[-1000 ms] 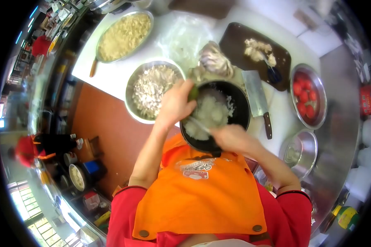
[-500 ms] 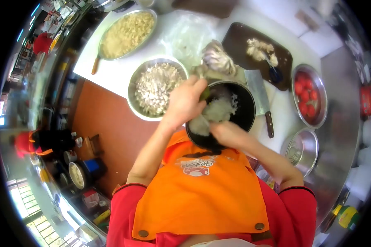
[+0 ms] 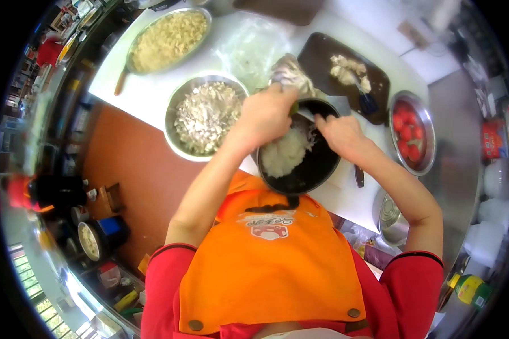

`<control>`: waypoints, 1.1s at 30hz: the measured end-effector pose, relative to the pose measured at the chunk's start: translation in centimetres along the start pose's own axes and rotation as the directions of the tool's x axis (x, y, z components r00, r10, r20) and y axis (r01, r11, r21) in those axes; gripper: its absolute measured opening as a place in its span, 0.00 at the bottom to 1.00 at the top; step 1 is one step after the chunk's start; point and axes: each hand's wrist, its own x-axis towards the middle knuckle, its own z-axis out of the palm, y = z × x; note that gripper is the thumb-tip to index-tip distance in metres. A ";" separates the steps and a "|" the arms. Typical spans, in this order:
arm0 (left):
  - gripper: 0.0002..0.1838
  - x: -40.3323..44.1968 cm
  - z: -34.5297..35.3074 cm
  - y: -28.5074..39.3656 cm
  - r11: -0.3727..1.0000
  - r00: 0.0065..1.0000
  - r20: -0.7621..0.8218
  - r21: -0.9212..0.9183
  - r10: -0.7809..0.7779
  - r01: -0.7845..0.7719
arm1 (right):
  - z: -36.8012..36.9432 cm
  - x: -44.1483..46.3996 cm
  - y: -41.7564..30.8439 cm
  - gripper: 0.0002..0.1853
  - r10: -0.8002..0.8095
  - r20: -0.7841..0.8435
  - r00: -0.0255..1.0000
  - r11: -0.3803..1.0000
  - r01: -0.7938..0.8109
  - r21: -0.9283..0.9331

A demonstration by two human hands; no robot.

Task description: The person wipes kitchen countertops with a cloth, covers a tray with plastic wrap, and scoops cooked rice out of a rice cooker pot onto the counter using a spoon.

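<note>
A black pot [image 3: 322,164] stands tilted close to my orange apron, with a white, wet-looking mass [image 3: 284,153] on its left side. My left hand [image 3: 270,113] is closed round the green part of the pot's upper left rim. At the upper rim, my right hand [image 3: 338,131] grips a pale, flat utensil [image 3: 305,114] that spans toward my left hand. A steel bowl of chopped pale pieces [image 3: 207,117] sits left of the pot. Behind the pot lies a clump of mushrooms [image 3: 291,76]. The cleaver [image 3: 359,176] is partly hidden by my right arm.
A dark cutting board [image 3: 322,53] holds pale pieces and a blue-handled tool [image 3: 367,103]. Farther right are a bowl of red tomatoes [image 3: 408,133] and a steel bowl [image 3: 391,221]. An oval tray of yellowish food [image 3: 169,40] is back left. A person in red [image 3: 20,192] is far left.
My right hand has moved from the pot's lower inside up to its upper rim with the utensil. The mass inside sits farther left, and my left hand is slightly higher.
</note>
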 end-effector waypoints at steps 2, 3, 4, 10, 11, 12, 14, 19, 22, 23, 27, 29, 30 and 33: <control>0.13 -0.4 -0.4 1.2 0.999 1.000 -0.007 -0.032 0.014 -0.014 | 0.6 -1.4 0.4 0.08 0.102 0.167 0.981 0.992 -0.113 0.062; 0.13 -0.6 -0.5 1.6 0.999 1.000 -0.014 -0.050 0.021 -0.022 | 1.1 -2.2 -0.2 0.09 0.127 0.229 0.965 0.982 -0.155 0.109; 0.13 -1.0 -0.4 2.0 0.998 0.998 -0.049 -0.048 0.048 -0.050 | 1.9 -3.6 -1.3 0.10 0.149 0.292 0.945 0.968 -0.200 0.154; 0.13 -3.1 0.3 1.9 0.990 0.981 -0.178 -0.105 0.071 -0.091 | 8.0 -8.2 -8.1 0.13 -0.010 0.207 0.978 0.710 -0.139 0.691; 0.14 -3.0 0.0 1.4 0.995 0.990 -0.141 -0.093 0.030 -0.043 | 4.9 -7.6 -10.3 0.13 0.144 0.244 0.959 0.576 -0.281 0.767; 0.16 -3.1 -0.2 0.7 0.997 0.996 -0.094 -0.077 -0.009 0.002 | 4.3 -7.6 -10.5 0.13 0.140 0.288 0.947 0.602 -0.312 0.735; 0.19 -3.5 -1.1 -0.3 0.991 0.996 -0.018 -0.096 -0.093 0.091 | 3.7 -7.4 -10.6 0.12 0.139 0.372 0.918 0.643 -0.369 0.671; 0.18 -4.0 -0.4 -2.0 0.996 0.992 -0.118 -0.078 -0.052 0.043 | -2.5 -6.2 -5.0 0.10 0.284 0.271 0.920 0.851 -0.372 0.371; 0.18 -3.4 -0.5 -0.9 0.995 0.997 -0.050 -0.080 -0.061 0.057 | 1.6 -2.4 -3.0 0.10 0.245 0.132 0.960 0.869 -0.278 0.409; 0.18 -3.2 -0.5 -0.7 0.994 0.997 -0.027 -0.085 -0.068 0.065 | 2.1 -1.1 -3.7 0.10 0.240 0.121 0.963 0.803 -0.267 0.533; 0.18 -2.9 -0.4 -0.8 0.995 0.999 -0.029 -0.096 -0.035 0.032 | 2.0 -1.4 -9.4 0.14 -0.024 0.201 0.979 0.803 -0.101 0.587; 0.18 -2.7 -0.4 -0.3 0.997 1.000 -0.018 -0.080 -0.009 0.008 | 2.1 -2.1 -11.5 0.14 0.000 0.203 0.979 0.766 -0.131 0.629; 0.18 -2.6 -0.4 -0.1 0.997 1.000 -0.019 -0.073 0.000 -0.001 | 2.0 -2.1 -11.1 0.14 -0.019 0.217 0.976 0.766 -0.125 0.630; 0.18 -2.6 -0.4 -0.2 0.997 1.000 0.002 -0.068 -0.025 0.025 | 2.5 -2.9 -8.6 0.12 -0.071 0.254 0.964 0.771 -0.109 0.628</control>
